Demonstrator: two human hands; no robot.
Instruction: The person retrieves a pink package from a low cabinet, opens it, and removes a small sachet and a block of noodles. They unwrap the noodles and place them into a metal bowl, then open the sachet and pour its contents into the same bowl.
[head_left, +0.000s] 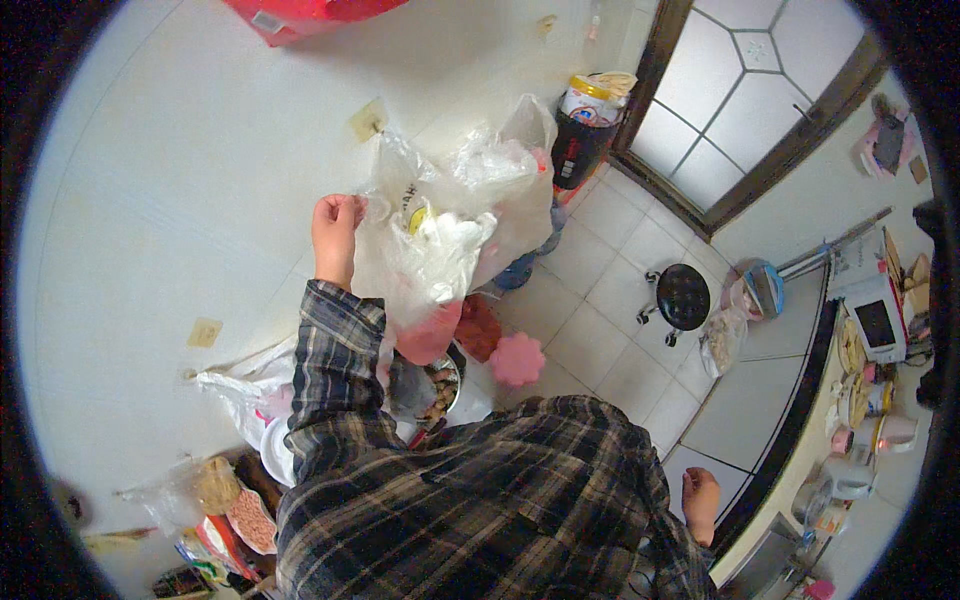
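Note:
My left hand (335, 232) reaches up to the pale wall, its thumb and fingers pinched on the edge of a translucent plastic bag (420, 277). This bag hangs against the wall by an adhesive hook (367, 121) and bulges with crumpled white plastic (457, 232); some printing shows inside. Behind my left sleeve, another white plastic bag (247, 390) hangs from a lower hook. Down at my side is my right hand (700, 501), its fingers loosely curled beside the counter front. The inside of that hand is hidden, and nothing visible sticks out of it.
A black wheeled stool (682, 296) stands on the tiled floor (600, 300). A pink flower-shaped object (517, 359) and a metal pot (446, 386) are near my body. Counter items include a white microwave (876, 322). A glass-paned door (720, 105) and a black bin-like container (579, 146) lie beyond.

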